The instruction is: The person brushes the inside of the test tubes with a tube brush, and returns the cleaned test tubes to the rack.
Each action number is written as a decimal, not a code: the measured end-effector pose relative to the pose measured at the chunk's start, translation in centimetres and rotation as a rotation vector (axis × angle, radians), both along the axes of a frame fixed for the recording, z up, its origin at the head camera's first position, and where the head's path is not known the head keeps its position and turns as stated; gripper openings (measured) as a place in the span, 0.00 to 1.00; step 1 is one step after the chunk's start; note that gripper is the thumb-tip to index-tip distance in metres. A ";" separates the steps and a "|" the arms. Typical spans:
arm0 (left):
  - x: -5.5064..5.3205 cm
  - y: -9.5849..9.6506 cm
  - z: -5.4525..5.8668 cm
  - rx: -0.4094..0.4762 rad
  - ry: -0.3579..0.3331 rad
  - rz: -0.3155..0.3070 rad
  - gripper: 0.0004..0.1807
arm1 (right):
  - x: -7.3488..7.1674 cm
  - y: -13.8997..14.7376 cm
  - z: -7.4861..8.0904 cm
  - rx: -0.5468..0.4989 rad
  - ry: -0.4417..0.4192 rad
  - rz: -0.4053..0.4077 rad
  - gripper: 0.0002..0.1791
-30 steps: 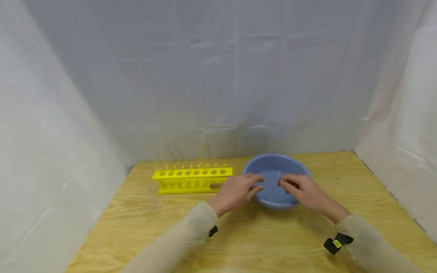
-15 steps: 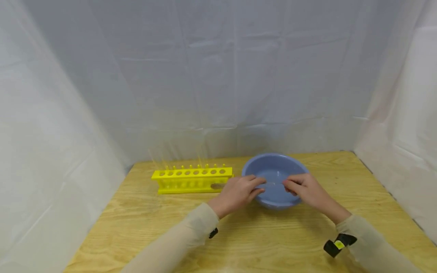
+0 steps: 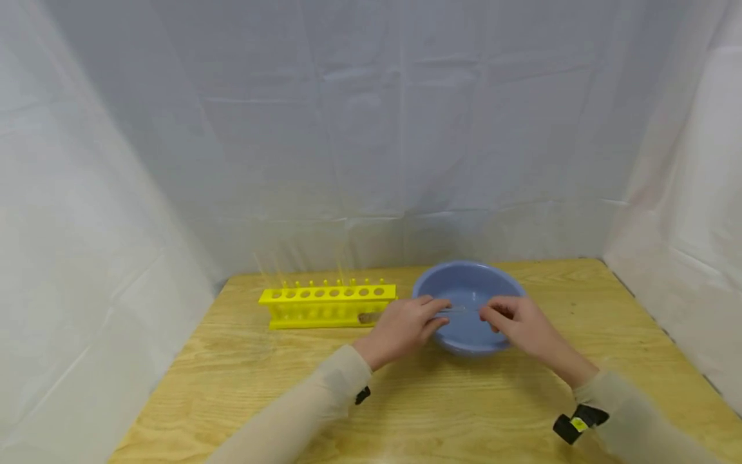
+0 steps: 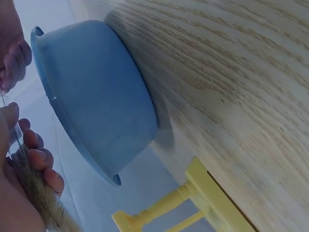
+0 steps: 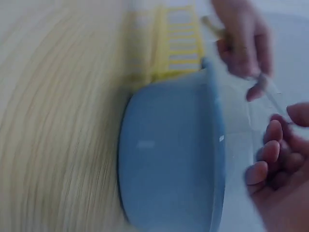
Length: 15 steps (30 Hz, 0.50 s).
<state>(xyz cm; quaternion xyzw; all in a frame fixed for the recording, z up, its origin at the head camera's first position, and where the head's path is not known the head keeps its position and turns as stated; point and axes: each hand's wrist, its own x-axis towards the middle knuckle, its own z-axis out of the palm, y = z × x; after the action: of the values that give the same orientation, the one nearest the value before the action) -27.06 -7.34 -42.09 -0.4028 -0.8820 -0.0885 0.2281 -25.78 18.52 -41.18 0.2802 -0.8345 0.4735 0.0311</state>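
The left hand [image 3: 401, 330] gripped a test tube [image 3: 458, 310], mouth towards the right hand [image 3: 518, 325], which pinched the wire of the bristle brush [image 4: 46, 200] inside. Straight strokes and a gentle hold (the tube looked like glass) seemed wisest. Below both hands sat the basin [image 3: 464, 281]; beyond the left hand's left, the test-tube rack [image 3: 326, 300].

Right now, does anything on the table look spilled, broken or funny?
Nothing stands out. The yellow rack stands upright, the blue basin sits flat, and I see no spill or break. The clear tube lies sideways, but the left hand is holding it.
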 end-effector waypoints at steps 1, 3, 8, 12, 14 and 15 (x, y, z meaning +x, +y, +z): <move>0.0 -0.1 0.1 0.007 -0.035 0.004 0.17 | 0.1 0.0 -0.3 0.039 0.149 -0.005 0.06; 0.0 -0.2 0.1 0.024 -0.084 0.008 0.17 | 0.1 0.1 -0.7 0.115 0.432 -0.027 0.04; 0.1 -0.2 0.3 0.037 -0.114 0.007 0.17 | -0.3 0.3 -0.9 0.174 0.840 -0.083 0.16; 0.3 -0.1 0.5 0.033 -0.110 0.002 0.17 | -0.7 0.3 -0.7 0.154 0.984 -0.068 0.22; 0.5 -0.1 0.6 0.028 -0.105 0.002 0.16 | -0.9 0.3 -0.6 0.155 1.036 -0.056 0.20; 0.5 -0.1 0.6 0.026 -0.099 0.002 0.16 | -0.9 0.3 -0.5 0.158 1.050 -0.047 0.19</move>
<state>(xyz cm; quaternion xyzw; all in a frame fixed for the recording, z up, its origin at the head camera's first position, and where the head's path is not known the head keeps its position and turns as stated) -26.57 -7.44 -41.51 -0.3941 -0.8914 -0.1195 0.1893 -26.65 18.80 -41.72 0.4620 -0.7459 0.2044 0.4341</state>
